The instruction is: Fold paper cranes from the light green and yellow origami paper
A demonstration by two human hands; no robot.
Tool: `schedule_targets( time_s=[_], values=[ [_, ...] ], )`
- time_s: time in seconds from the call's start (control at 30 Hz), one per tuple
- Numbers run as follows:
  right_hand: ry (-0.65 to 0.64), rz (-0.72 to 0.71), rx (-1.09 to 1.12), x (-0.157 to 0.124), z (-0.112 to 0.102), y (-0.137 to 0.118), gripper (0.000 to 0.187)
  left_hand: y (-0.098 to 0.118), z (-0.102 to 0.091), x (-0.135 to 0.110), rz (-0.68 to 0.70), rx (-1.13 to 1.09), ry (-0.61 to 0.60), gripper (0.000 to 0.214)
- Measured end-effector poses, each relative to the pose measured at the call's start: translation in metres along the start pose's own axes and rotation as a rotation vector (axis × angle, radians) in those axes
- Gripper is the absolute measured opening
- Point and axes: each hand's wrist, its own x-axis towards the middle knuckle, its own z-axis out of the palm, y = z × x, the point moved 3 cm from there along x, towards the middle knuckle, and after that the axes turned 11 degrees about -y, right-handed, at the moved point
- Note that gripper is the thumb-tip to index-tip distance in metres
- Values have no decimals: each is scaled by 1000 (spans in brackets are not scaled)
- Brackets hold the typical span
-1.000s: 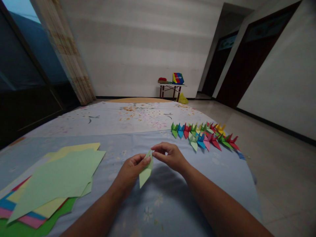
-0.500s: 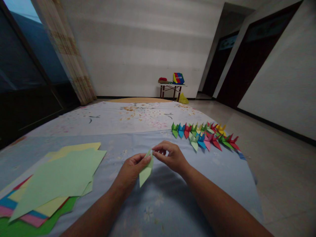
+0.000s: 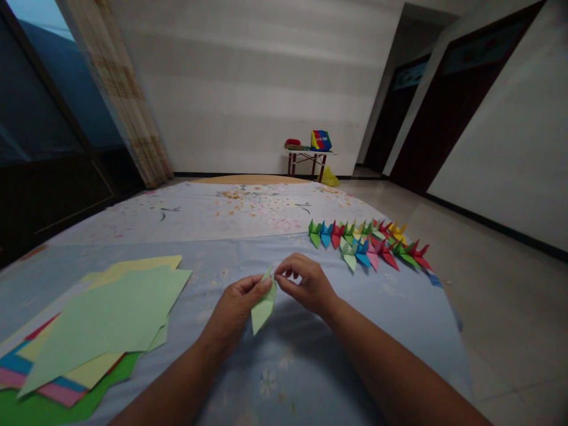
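A narrow, partly folded piece of light green paper (image 3: 262, 310) hangs point down between both my hands, just above the blue flowered cloth (image 3: 310, 367). My left hand (image 3: 235, 307) grips its upper left side with thumb and fingers closed. My right hand (image 3: 306, 285) pinches the top tip of the paper from the right.
A fanned stack of coloured paper sheets (image 3: 93, 325), light green on top, lies at the left. Several finished folded paper cranes (image 3: 368, 244) stand in rows at the right of the cloth. A small table (image 3: 306, 158) with coloured items stands by the far wall.
Both hands and the green paper have barely shifted; the right fingers have closed slightly tighter on the tip.
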Motion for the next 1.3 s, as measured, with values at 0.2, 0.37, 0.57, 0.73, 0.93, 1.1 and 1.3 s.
schedule_targets(
  time_s=[0.2,0.37,0.57,0.73,0.93,1.1,1.3],
  values=[
    [-31,-25,-10,0,2,-2,4,2,3,-1,-10,-16,19,31],
    [-28,-63,-42,0,3,-2,5,2,3,-1,-1,-13,30,28],
    [-30,-98,-81,0,3,-5,6,1,2,-2,6,-4,53,32],
    [-31,-114,-65,1,2,-7,8,1,0,0,46,-8,65,29],
    [-31,-122,-39,0,2,-6,8,1,0,0,46,-31,55,29],
    [-12,-111,-40,0,2,-6,6,1,1,0,53,-55,53,30],
    [0,-94,-34,0,4,-6,6,3,3,0,42,-57,38,26]
  ],
)
